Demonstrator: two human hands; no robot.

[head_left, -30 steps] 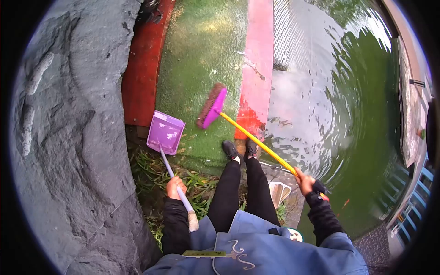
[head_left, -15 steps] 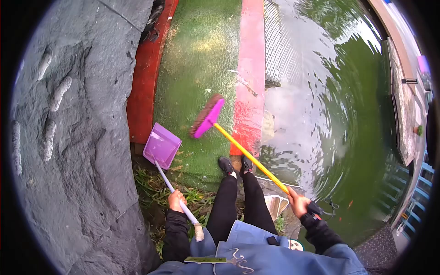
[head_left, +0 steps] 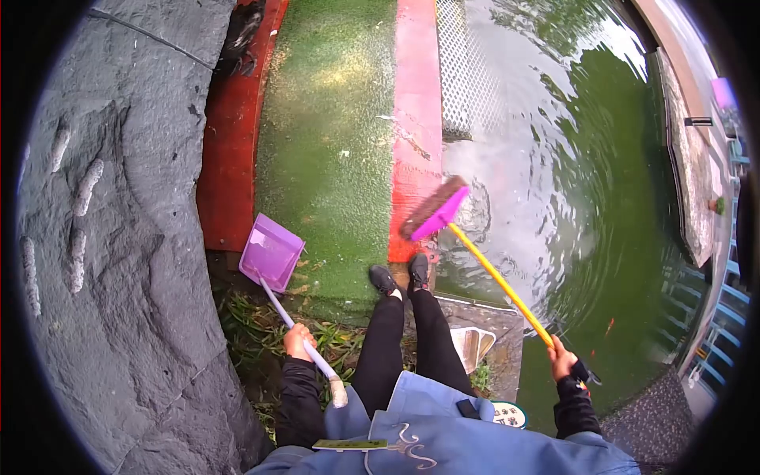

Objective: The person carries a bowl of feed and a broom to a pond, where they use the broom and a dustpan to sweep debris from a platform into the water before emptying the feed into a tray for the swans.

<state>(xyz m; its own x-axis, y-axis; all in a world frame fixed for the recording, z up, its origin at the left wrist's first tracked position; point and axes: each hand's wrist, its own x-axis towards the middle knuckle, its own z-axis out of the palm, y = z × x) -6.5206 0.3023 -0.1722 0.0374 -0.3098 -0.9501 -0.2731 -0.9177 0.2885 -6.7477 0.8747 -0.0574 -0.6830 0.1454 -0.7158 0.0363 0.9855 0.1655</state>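
My right hand [head_left: 561, 360] is wrapped around the yellow handle of a broom [head_left: 507, 286], stretched out to the right. The broom's magenta head with brown bristles hangs over the red border and the water's edge, slightly blurred. In my left hand [head_left: 298, 341] is the pale handle of a purple dustpan [head_left: 270, 252]. Its pan lies at the left side of the green mat [head_left: 328, 174], near the red strip, and the handle's worn end points back toward my lap.
Green pond water [head_left: 586, 261] lies to the right, with orange fish in it. A large grey rock [head_left: 150, 237] rises on the left. A white lattice panel [head_left: 463, 71] borders the mat's far right. By my legs are leafy plants [head_left: 253, 324] and a white-framed object [head_left: 473, 346].
My right hand has moved right, carrying the broom head from above the green mat to the red border and water's edge. My left hand still grips the dustpan, nearly in place.
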